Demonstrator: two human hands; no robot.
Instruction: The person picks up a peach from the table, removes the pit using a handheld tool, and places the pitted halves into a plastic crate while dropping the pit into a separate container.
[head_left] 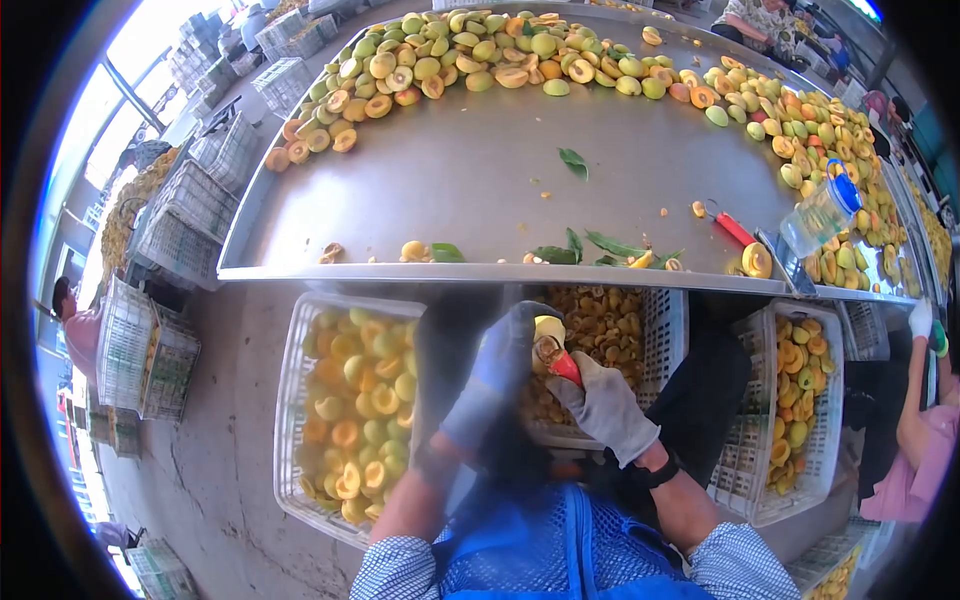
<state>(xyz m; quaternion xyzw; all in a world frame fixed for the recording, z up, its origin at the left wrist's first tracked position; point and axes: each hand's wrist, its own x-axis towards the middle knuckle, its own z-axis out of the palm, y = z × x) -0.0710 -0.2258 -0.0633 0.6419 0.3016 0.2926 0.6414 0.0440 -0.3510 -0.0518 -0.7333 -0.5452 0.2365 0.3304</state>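
My left hand [502, 352], in a blue-grey glove smeared by motion, is closed around a yellow-green fruit half [549, 330]. Its cut face shows a brown pit hollow. My right hand [600, 400], in a grey glove, grips a small tool with a red handle [564, 368], whose tip meets the fruit. Both hands are close together over a crate of brown pits [607, 318], below the metal table's front edge. To the left, a white crate [284, 430] holds many yellow and green fruit halves.
Fruit halves [480, 50] line the far side of the metal table [430, 190]. Leaves, a red-handled tool [735, 229] and a blue-capped bottle [815, 220] lie on it. Another fruit crate [760, 420] stands right. A co-worker's gloved hand [920, 320] shows at far right.
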